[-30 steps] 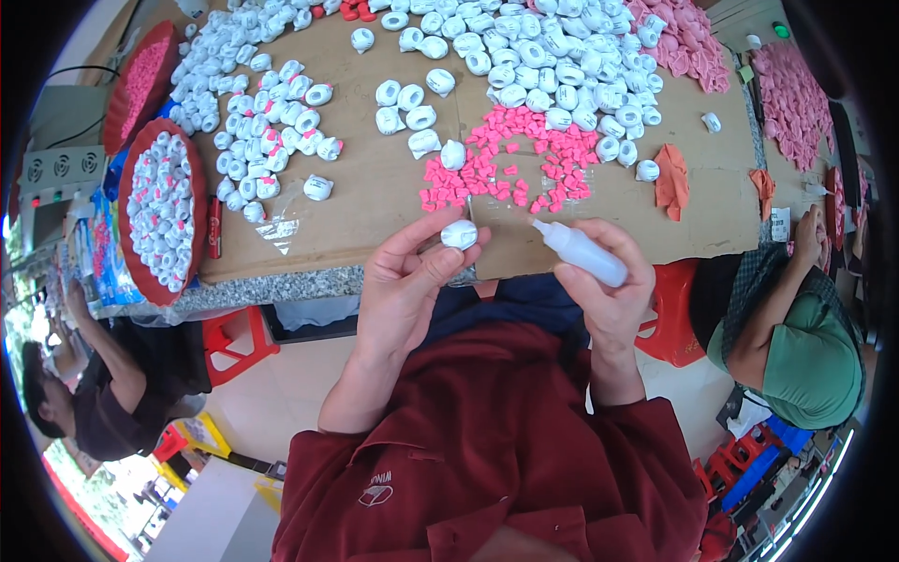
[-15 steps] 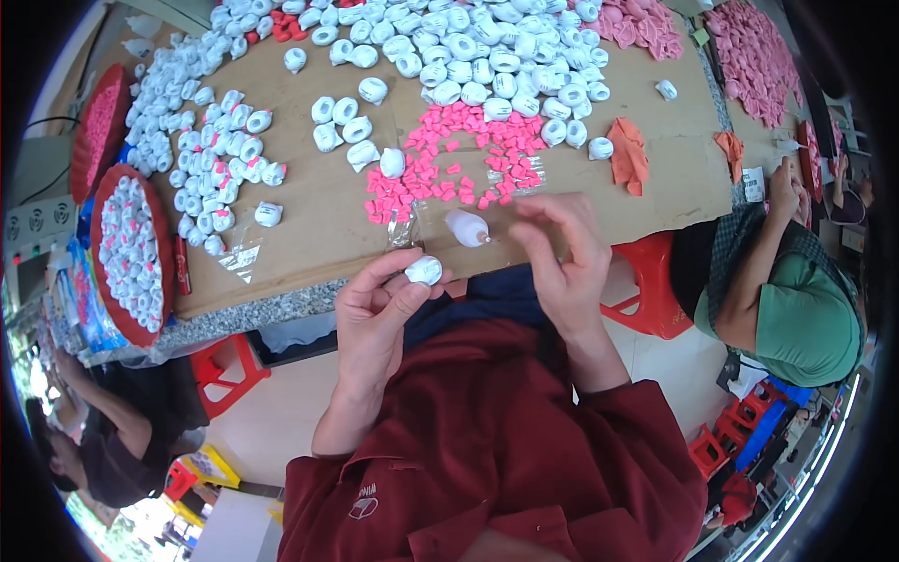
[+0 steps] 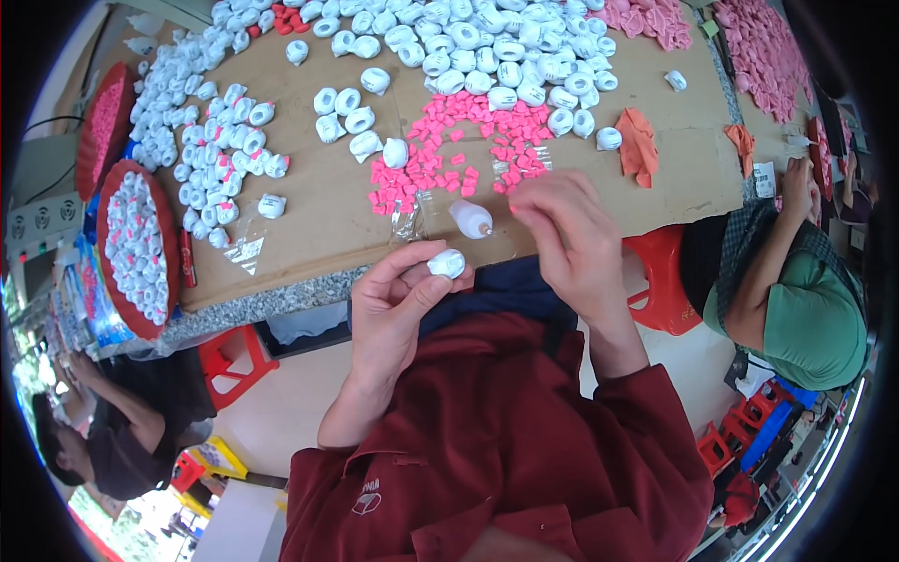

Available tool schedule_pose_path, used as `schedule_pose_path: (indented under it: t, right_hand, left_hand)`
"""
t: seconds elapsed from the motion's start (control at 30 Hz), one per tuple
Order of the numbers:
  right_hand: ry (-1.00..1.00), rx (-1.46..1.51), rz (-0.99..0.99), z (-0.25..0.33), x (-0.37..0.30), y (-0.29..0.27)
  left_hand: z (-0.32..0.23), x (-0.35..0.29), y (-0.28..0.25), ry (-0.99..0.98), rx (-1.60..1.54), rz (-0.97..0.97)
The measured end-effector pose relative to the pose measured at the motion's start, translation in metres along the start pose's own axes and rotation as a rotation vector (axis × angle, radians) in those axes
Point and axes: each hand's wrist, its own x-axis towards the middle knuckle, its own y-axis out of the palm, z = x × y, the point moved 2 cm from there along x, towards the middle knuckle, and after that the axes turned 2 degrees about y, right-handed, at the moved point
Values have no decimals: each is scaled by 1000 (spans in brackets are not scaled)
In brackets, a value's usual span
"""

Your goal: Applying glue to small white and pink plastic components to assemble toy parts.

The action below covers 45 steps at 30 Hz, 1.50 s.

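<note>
My left hand (image 3: 393,304) pinches a small white rounded piece (image 3: 447,263) between thumb and fingers, just over the table's near edge. My right hand (image 3: 573,239) is at the near right edge of the scattered small pink pieces (image 3: 440,140). Its thumb and forefinger are drawn together, and a small pink piece shows at their tips. Between my hands a white squeeze bottle (image 3: 470,219) lies on its side, its narrow tip toward me. One white ring-like piece (image 3: 395,153) rests among the pink ones.
White ring-like pieces (image 3: 487,56) heap across the far table; others fill a red tray (image 3: 171,253) at left. Orange cloth scraps (image 3: 637,150) and soft pink pieces (image 3: 763,61) lie to the right. Co-workers sit on both sides, one in a green shirt (image 3: 815,328).
My right thumb and forefinger, spread apart before, have closed at the edge of the pink pieces. My left hand still holds the white piece, slightly further right in view.
</note>
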Motion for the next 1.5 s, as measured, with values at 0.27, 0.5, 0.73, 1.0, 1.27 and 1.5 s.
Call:
schedule_pose_path:
  t: [0.27,0.5,0.73,1.0,1.27,1.5]
  right_hand:
    - [274,383,198,24,-28,0]
    - [297,275,264,18,-25,1]
    - [481,532,192,19,-27,-3]
    - [534,508,240,26,-26,-2]
    - [613,356,243,20,-26,-1]
    - [291,266,116,18,-29,8]
  left_hand:
    - [5,1,7,90,138,56]
    - [6,3,5,29,205,154]
    - [1,6,9,69,194,100]
    - [4,7,8,72,191,89]
    - [1,8,10,64,267,133]
    - [0,4,16,250,491,55]
